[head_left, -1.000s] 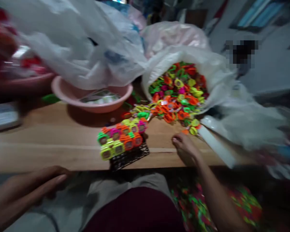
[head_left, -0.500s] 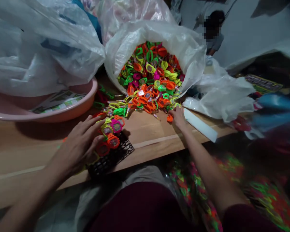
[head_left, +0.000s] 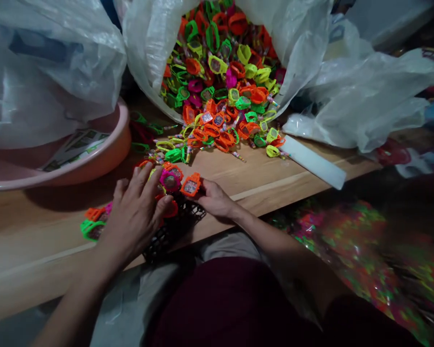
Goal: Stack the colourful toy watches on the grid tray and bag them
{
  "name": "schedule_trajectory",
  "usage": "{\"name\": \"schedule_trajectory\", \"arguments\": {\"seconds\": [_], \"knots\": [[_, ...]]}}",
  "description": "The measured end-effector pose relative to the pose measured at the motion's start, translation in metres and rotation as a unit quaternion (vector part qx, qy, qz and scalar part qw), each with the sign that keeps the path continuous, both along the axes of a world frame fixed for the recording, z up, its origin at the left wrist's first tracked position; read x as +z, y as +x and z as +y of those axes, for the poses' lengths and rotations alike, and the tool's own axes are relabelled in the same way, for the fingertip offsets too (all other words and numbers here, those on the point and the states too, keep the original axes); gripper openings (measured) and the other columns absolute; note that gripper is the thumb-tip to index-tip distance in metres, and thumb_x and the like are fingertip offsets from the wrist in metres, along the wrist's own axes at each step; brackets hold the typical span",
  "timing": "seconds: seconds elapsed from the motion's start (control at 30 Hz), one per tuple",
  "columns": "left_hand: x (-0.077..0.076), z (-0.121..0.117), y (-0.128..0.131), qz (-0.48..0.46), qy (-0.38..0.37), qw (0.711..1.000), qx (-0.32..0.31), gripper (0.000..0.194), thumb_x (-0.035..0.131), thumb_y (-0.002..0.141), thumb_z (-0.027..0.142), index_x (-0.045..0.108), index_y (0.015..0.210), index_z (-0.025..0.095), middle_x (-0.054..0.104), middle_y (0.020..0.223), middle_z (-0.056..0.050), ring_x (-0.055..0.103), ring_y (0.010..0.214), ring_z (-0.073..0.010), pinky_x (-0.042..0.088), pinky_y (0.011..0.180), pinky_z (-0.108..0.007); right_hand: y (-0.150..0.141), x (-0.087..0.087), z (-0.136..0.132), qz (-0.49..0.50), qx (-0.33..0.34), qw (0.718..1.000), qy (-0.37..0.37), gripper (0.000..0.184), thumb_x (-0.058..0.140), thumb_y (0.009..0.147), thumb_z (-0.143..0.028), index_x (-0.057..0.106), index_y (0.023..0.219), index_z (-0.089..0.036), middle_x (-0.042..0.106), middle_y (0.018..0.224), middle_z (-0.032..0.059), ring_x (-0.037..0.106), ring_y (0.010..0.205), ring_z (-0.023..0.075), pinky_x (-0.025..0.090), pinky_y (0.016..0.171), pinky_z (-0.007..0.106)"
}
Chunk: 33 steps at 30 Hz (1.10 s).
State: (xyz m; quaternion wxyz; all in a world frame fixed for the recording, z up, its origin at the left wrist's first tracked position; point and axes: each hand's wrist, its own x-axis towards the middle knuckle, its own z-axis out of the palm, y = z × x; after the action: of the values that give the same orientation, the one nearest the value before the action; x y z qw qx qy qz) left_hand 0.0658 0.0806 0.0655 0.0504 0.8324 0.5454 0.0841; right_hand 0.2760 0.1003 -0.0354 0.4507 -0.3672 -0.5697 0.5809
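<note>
Between the thumb and fingers of my right hand [head_left: 217, 198] is an orange toy watch [head_left: 191, 185], its square face turned up. It is beside a magenta toy watch [head_left: 169, 180] at the top of a black plastic lattice rack [head_left: 193, 213]. My left hand [head_left: 135, 207] lies over the watches at the rack, fingers spread, partly hiding them. Left of that hand, a green toy watch [head_left: 90, 230] and an orange one [head_left: 94, 213] rest on the wooden table [head_left: 267, 178]. Farther back, a heap of bright toy watches [head_left: 220, 91] spills from a white sack [head_left: 144, 53].
A pink basin [head_left: 121, 130] with printed sheets stands at the left under a large plastic bag [head_left: 58, 91]. To the right lie a white flat strip [head_left: 316, 161] and a crumpled clear bag [head_left: 361, 106]. Below the table edge are bags of colourful items [head_left: 350, 241], blurred.
My right hand has come from the heap's right edge back to the rack with an orange toy watch. My left hand stays over the watches. The view has tilted down.
</note>
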Motion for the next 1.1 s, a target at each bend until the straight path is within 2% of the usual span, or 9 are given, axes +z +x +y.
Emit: {"name": "schedule_trajectory", "arguments": {"seconds": [0.13, 0.33, 0.47, 0.57, 0.7, 0.87, 1.0, 1.07, 1.1], "knots": [[-0.005, -0.001, 0.006, -0.003, -0.005, 1.0, 0.004, 0.071, 0.021, 0.11, 0.053, 0.028, 0.168, 0.013, 0.038, 0.174, -0.019, 0.03, 0.165, -0.0357, 0.018, 0.135, -0.063, -0.014, -0.014, 0.0, -0.002, 0.032, 0.999, 0.003, 0.03, 0.07, 0.094, -0.031, 0.07, 0.122, -0.019, 0.075, 0.115, 0.0036, 0.068, 0.11, 0.0206, 0.053, 0.109, 0.038], [-0.016, 0.007, -0.008, -0.017, 0.031, 0.998, -0.048, 0.072, 0.02, 0.108, 0.053, 0.029, 0.168, 0.014, 0.044, 0.17, -0.021, 0.039, 0.159, -0.0444, 0.028, 0.127, -0.068, -0.018, -0.01, -0.003, -0.181, 0.009, 0.977, 0.11, 0.021, 0.054, 0.097, -0.014, 0.067, 0.112, -0.02, 0.069, 0.111, 0.0056, 0.066, 0.107, 0.0206, 0.055, 0.099, 0.033], [-0.042, 0.017, -0.021, -0.026, 0.082, 0.993, -0.079, 0.069, 0.024, 0.108, 0.051, 0.013, 0.173, 0.031, 0.035, 0.176, -0.014, 0.031, 0.163, -0.0445, 0.031, 0.124, -0.07, -0.015, -0.017, 0.008, -0.312, 0.044, 0.928, 0.197, 0.016, 0.053, 0.091, -0.009, 0.061, 0.101, -0.019, 0.066, 0.106, 0.0071, 0.063, 0.106, 0.0214, 0.055, 0.1, 0.033], [-0.046, 0.018, -0.026, -0.026, 0.088, 0.991, -0.1, 0.069, 0.025, 0.108, 0.05, 0.01, 0.173, 0.036, 0.03, 0.179, -0.012, 0.034, 0.16, -0.0473, 0.032, 0.122, -0.073, -0.011, -0.022, 0.016, -0.398, 0.076, 0.878, 0.256, 0.01, 0.053, 0.09, -0.009, 0.057, 0.089, -0.019, 0.064, 0.105, 0.0103, 0.059, 0.105, 0.0236, 0.053, 0.101, 0.036], [-0.03, 0.018, -0.016, -0.022, 0.068, 0.992, -0.103, 0.069, 0.022, 0.107, 0.055, 0.03, 0.17, 0.028, 0.034, 0.176, -0.015, 0.038, 0.158, -0.048, 0.032, 0.121, -0.078, -0.015, -0.021, 0.02, -0.418, 0.118, 0.849, 0.301, 0.005, 0.058, 0.091, -0.014, 0.059, 0.089, -0.019, 0.066, 0.107, 0.0118, 0.056, 0.113, 0.0276, 0.05, 0.104, 0.04], [-0.018, 0.023, 0.003, 0.037, 0.041, 0.993, -0.104, 0.078, 0.009, 0.106, 0.053, 0.063, 0.149, 0.017, 0.039, 0.173, -0.014, 0.031, 0.162, -0.0457, 0.026, 0.125, -0.078, -0.018, -0.011, 0.017, -0.37, 0.135, 0.872, 0.29, 0.015, 0.058, 0.085, -0.004, 0.062, 0.089, -0.018, 0.068, 0.096, 0.0072, 0.058, 0.101, 0.0238, 0.051, 0.099, 0.036], [-0.01, 0.019, 0.004, 0.005, -0.011, 0.996, -0.085, 0.072, 0.013, 0.108, 0.054, 0.059, 0.153, 0.021, 0.037, 0.175, -0.01, 0.031, 0.164, -0.0395, 0.02, 0.131, -0.072, 0.025, 0.009, 0.023, -0.268, 0.06, 0.936, 0.222, 0.012, 0.057, 0.103, -0.016, 0.068, 0.101, -0.02, 0.07, 0.102, 0.0044, 0.062, 0.099, 0.0191, 0.052, 0.095, 0.032], [-0.001, 0.016, 0.002, -0.051, -0.065, 0.995, -0.055, 0.069, 0.017, 0.109, 0.056, 0.047, 0.162, 0.022, 0.039, 0.175, -0.009, 0.031, 0.165, -0.0332, 0.015, 0.136, -0.066, 0.061, 0.017, 0.035, -0.278, -0.073, 0.941, 0.18, 0.015, 0.056, 0.105, -0.021, 0.071, 0.104, -0.021, 0.069, 0.108, 0.0053, 0.063, 0.101, 0.0196, 0.052, 0.097, 0.034], [0.004, 0.015, 0.001, -0.084, -0.087, 0.992, -0.038, 0.07, 0.018, 0.109, 0.057, 0.04, 0.165, 0.021, 0.04, 0.175, -0.009, 0.031, 0.165, -0.0305, 0.015, 0.137, -0.062, 0.08, 0.018, 0.043, -0.31, -0.147, 0.924, 0.167, 0.014, 0.057, 0.104, -0.02, 0.071, 0.104, -0.02, 0.068, 0.11, 0.0071, 0.062, 0.104, 0.0214, 0.051, 0.099, 0.036]]}}
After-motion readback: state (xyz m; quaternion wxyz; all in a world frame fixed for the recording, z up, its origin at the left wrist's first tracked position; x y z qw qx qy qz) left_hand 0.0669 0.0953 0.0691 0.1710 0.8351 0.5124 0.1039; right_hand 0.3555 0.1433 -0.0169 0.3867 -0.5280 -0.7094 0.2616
